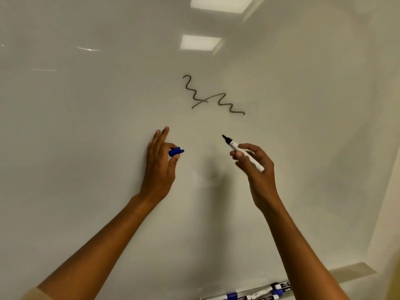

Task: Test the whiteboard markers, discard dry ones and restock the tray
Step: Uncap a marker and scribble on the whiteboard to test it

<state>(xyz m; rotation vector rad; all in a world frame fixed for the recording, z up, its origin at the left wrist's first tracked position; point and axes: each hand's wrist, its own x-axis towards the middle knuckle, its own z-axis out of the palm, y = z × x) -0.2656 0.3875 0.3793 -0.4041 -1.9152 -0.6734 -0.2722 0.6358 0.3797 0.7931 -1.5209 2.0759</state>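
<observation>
Uncapped marker (243,153) pinched in right hand (257,167), nib aimed up-left toward blue cap (176,151) pinched in left hand (160,161).

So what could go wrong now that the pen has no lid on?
The right hand holds the uncapped marker with its tip bare, so it might dry out or smudge skin or the whiteboard if it wanders. The blue cap is only pinched in the left hand's fingertips and could slip and drop. The squiggle looks faint and greyish, so the marker could be misjudged.
</observation>
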